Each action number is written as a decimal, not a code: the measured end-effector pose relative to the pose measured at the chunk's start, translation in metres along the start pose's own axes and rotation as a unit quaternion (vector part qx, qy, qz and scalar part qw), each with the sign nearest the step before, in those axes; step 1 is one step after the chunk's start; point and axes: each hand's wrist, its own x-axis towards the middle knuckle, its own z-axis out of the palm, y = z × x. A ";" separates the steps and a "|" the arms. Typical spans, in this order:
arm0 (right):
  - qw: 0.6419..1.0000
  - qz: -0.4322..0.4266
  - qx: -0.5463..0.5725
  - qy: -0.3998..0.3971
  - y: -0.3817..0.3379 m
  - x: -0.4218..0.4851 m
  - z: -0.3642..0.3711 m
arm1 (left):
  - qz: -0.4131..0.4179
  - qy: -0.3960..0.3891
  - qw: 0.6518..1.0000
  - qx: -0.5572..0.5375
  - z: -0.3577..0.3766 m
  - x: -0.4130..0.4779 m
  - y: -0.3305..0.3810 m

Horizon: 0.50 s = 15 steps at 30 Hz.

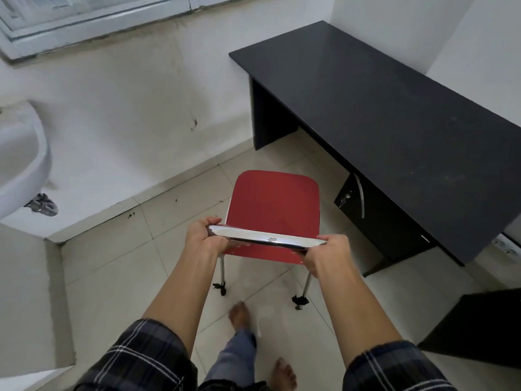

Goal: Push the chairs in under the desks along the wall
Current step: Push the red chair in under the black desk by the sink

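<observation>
Fingers [214,221] of both hands clamped on red chair [275,206] backrest; could clip counter [394,108] drawer unit [375,218] swinging in.

- Soft, even daylight fills the room; the window [93,21], far up and left of the hands, looks like the source.
- A bright streak of glare runs along the chrome bar [267,239] held between the left hand [207,235] and right hand [328,253].
- The dark desk top [394,108], up and right of the right hand, carries a pale, diffuse sheen.
- Shadows are faint, pooling only under the desk.
- Wide-angle bending curves the wall lines and the white basin [19,159] far left of the left hand.
- Edges look soft and slightly smeared; the centre is sharper.
</observation>
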 end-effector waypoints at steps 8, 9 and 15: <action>0.997 -0.008 0.073 -0.004 -0.027 0.007 0.089 | -0.006 -0.045 0.999 0.011 0.068 0.049 0.062; 0.997 -0.010 0.080 -0.004 -0.030 0.007 0.099 | -0.009 -0.055 0.998 0.017 0.078 0.057 0.071; 0.991 -0.020 0.129 -0.017 -0.059 0.014 0.156 | -0.011 -0.072 0.995 0.067 0.147 0.093 0.110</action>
